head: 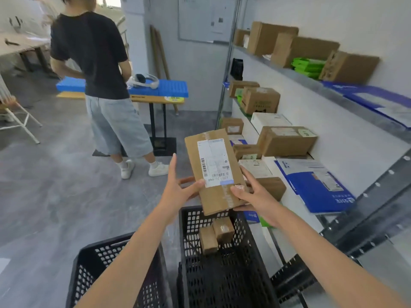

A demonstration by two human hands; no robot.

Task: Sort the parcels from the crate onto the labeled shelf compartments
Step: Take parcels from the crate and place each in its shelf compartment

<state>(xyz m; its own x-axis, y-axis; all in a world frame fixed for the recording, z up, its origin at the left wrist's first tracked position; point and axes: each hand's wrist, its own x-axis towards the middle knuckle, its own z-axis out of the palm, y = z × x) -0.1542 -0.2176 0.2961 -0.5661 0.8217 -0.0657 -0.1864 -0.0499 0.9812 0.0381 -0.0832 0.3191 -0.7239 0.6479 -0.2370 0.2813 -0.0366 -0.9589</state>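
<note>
Head view: the left hand [178, 185] pinches the parcel [213, 165] at its lower left edge, thumb on top; the right hand [251, 193] grips its lower right corner. It is held just above the crate [189, 230], label up, long axis pointing away from the person. The shelf [367, 205] stands right of the crate, nearer the right hand.

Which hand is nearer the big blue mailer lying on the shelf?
Right. The right hand grips the cardboard parcel at its lower right corner, just left of the blue mailer; the left hand holds the parcel's opposite edge, farther left.
</note>
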